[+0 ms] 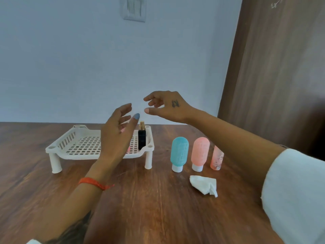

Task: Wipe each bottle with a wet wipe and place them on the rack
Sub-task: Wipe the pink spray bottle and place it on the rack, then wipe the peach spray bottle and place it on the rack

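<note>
Both hands are hovering above the table holding nothing: left hand (117, 136) is spreading relaxed fingers in front of the white rack (58, 148), right hand (165, 106) is hanging loose above it. One dark spray bottle (141, 138) is standing upright at the rack's right edge. To the right, well apart from the rack, a blue bottle (179, 154), a pink bottle (200, 153) and a smaller patterned pink bottle (216, 158) are standing cap-down in a row. They are looking soft, light and squeezable, so gripping mid-body seems best. A crumpled wet wipe (204, 185) is lying just nearer than them on the wooden table (149, 208)
</note>
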`<state>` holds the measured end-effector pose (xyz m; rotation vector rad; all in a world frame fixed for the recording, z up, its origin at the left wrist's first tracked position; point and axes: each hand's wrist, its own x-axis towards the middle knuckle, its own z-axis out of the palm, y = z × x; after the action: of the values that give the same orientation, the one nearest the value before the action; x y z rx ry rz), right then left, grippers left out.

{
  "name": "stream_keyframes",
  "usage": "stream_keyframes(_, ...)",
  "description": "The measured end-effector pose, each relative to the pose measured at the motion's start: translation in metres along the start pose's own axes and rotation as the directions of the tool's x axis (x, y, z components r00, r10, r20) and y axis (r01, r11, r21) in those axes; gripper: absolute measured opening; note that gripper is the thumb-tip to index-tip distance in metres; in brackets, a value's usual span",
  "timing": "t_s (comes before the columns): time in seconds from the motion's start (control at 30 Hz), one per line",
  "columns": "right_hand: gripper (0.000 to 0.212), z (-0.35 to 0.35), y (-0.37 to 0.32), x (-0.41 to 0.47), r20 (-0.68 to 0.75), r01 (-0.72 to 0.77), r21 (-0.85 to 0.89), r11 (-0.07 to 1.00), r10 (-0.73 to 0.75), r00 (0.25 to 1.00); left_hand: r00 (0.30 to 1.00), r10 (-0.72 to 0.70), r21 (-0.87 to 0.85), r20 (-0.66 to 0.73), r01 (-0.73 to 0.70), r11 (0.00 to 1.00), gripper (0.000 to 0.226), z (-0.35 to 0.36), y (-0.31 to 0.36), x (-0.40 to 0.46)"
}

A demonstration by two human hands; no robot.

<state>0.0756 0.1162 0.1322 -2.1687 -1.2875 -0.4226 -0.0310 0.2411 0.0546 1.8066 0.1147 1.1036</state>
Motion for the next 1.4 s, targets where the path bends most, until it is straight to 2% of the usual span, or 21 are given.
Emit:
stream_keyframes(0.17,0.039,-0.036,0.027,-0.046,-0.052,-0.027,-0.050,0.998,0.025,0.998,0.976,0.094,-0.003,0.198,-0.095,0.995,0.046,0.033,0.030,-0.026)
stream_keyframes(0.3,0.040,-0.057,0.056,-0.087,-0.121,-0.130,-0.108,0.986,0.117,0.986,0.939,0.132,-0.011,0.317,-0.135,0.991,0.045,0.058,0.037,-0.050)
stream_keyframes(0.47,0.044,-0.060,0.097,-0.131,-0.192,-0.307,-0.123,0.944,0.281,0.940,0.929,0.191,0.044,0.318,-0.216,0.975,0.047,0.076,0.017,-0.078)
stream_keyframes(0.57,0.046,-0.052,0.117,-0.144,-0.154,-0.368,-0.129,0.921,0.348,0.925,0.932,0.178,0.089,0.315,-0.216,0.972,0.045,0.078,0.006,-0.086)
stream_keyframes(0.63,0.043,-0.043,0.127,-0.150,-0.122,-0.388,-0.125,0.913,0.374,0.919,0.928,0.191,0.125,0.321,-0.242,0.962,0.044,0.077,0.000,-0.087)
stream_keyframes(0.77,0.032,-0.029,0.133,-0.153,-0.191,-0.429,-0.111,0.896,0.404,0.894,0.900,0.250,0.171,0.357,-0.326,0.930,0.044,0.075,-0.010,-0.086)
stream_keyframes(0.93,0.026,-0.035,0.119,-0.155,-0.238,-0.404,-0.151,0.902,0.364,0.900,0.881,0.281,0.192,0.380,-0.373,0.908,0.041,0.074,-0.013,-0.086)
stream_keyframes(1.13,0.022,-0.048,0.081,-0.159,-0.287,-0.336,-0.069,0.939,0.304,0.909,0.906,0.293,0.145,0.305,-0.348,0.926,0.036,0.071,-0.010,-0.079)
stream_keyframes(1.4,0.024,-0.022,0.024,-0.165,-0.138,-0.206,0.102,0.973,0.219,0.966,0.897,0.350,0.066,0.270,-0.380,0.923,0.033,0.070,-0.014,-0.076)
